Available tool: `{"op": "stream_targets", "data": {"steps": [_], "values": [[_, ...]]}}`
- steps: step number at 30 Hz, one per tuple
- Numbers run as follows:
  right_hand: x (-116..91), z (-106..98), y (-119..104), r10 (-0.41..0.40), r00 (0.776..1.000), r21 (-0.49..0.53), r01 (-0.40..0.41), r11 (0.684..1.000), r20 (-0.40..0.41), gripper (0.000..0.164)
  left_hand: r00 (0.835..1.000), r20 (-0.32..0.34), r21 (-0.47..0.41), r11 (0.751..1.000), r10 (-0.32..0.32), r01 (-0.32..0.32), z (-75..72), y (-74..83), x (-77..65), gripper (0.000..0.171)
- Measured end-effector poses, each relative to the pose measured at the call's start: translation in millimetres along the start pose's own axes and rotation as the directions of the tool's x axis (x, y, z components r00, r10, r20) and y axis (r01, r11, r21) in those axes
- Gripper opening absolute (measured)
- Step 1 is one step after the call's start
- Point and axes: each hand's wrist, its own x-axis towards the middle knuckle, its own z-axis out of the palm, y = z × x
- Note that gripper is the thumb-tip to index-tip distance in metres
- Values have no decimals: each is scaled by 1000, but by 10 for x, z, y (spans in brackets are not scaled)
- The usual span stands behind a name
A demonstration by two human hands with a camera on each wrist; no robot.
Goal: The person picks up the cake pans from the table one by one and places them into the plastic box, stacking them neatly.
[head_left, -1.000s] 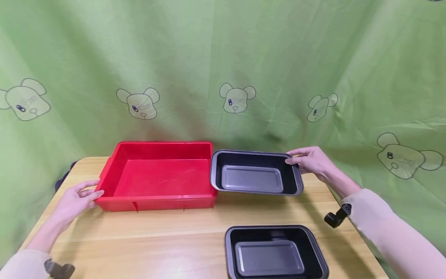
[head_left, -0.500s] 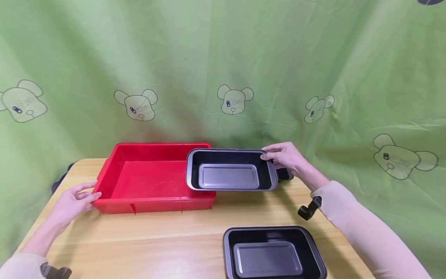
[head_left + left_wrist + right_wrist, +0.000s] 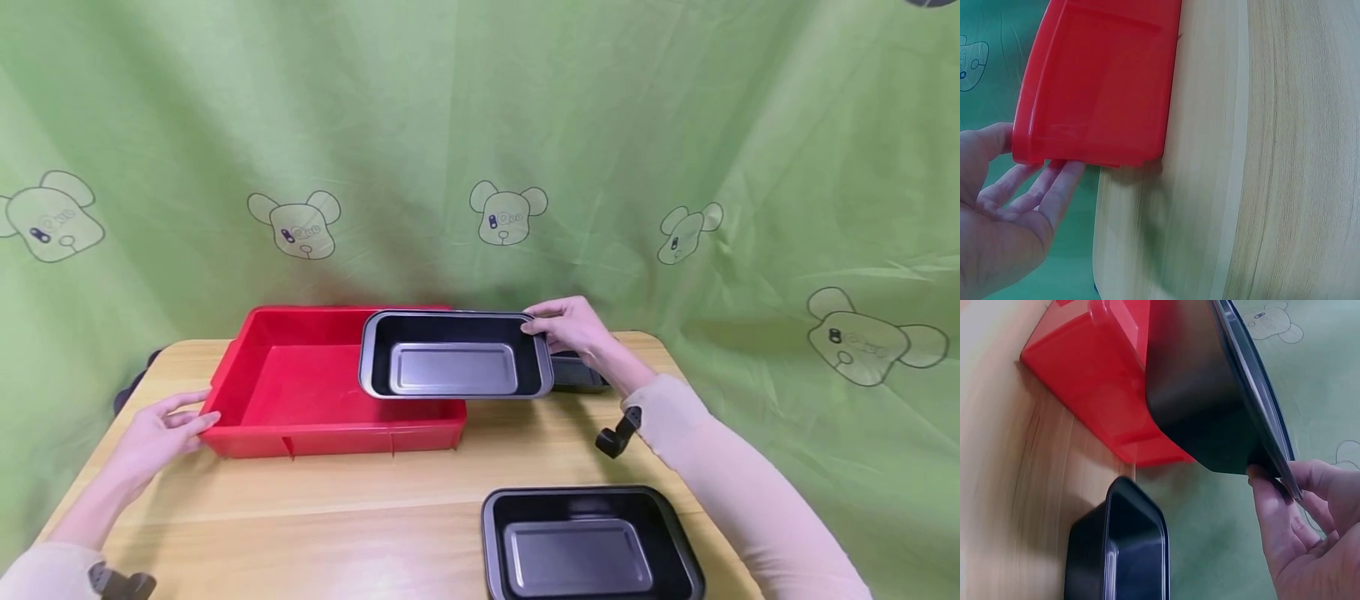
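A dark loaf pan (image 3: pixel 453 367) hangs over the right part of a shallow red bin (image 3: pixel 337 439), partly hiding it. My right hand (image 3: pixel 576 327) pinches this pan by its right end, thumb on the rim and fingers beneath, as the right wrist view also shows the pan (image 3: pixel 1204 394) from the side. At the bin's front left corner my left hand (image 3: pixel 156 437) holds the edge. In the left wrist view, its fingertips touch the outside of the red end wall (image 3: pixel 1104 81), with the thumb at the rim. Inside, the visible part of the bin holds nothing.
A similar loaf pan (image 3: pixel 577 558) stands on the wooden table (image 3: pixel 300 533) at the front right. Another dark pan (image 3: pixel 576 372) sits right of the bin, partly hidden behind the held pan and right hand. A green curtain (image 3: pixel 405 125) hangs behind the table.
My right hand has carried the loaf pan leftward, from beside the red bin to over its right part. This uncovers the pan behind it. The left hand and the bin have stayed put.
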Motion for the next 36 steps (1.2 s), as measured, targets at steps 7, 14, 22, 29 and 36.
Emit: {"op": "stream_targets", "data": {"steps": [7,14,22,29,36], "values": [[124,212,-59,-10,1000,32,10,999,3,48,1000,0,6,1000,6,-6,5,10,2,76],[256,454,-77,-26,1000,62,25,998,3,46,1000,-8,17,1000,22,-22,5,2,2,74],[397,774,-123,-30,999,69,31,997,-16,40,1000,-6,-1,1000,23,-23,8,-7,3,76],[480,1053,-184,-47,999,58,47,997,-11,36,1000,-1,-3,1000,14,-14,8,-19,0,77],[534,1307,-200,-50,998,14,51,999,-27,31,1000,-2,21,1000,9,-9,0,-17,13,77]]}}
